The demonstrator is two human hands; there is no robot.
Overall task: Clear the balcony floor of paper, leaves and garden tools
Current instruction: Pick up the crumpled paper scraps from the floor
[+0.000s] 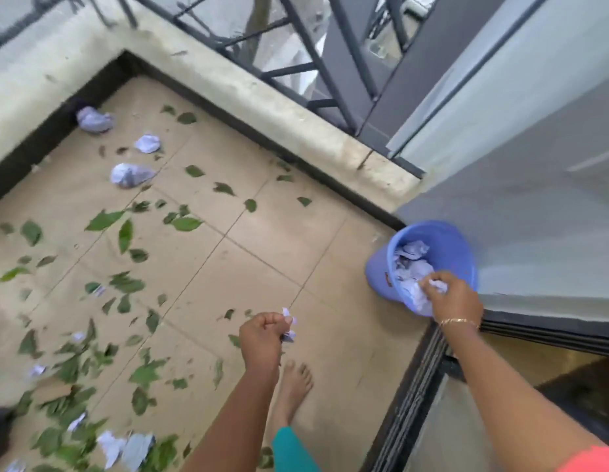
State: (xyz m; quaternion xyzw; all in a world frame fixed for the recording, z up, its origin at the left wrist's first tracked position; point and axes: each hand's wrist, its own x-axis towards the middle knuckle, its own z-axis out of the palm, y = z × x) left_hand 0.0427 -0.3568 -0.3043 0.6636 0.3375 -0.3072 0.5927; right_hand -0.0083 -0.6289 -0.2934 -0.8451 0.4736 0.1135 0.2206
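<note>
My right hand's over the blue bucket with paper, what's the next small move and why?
Probably open the right hand: it pinches a crumpled paper just over the blue bucket, so the paper should drop in. The left hand, gripping scraps, can follow.

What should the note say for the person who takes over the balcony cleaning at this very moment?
The right hand holds a paper wad over the blue bucket, which stands by the wall and already has paper in it.
The left hand grips paper scraps, not yet dropped in.
Left to do: three paper balls near the far corner, flat papers at the near edge, and leaves all over the floor.
No garden tool is clearly visible.
</note>
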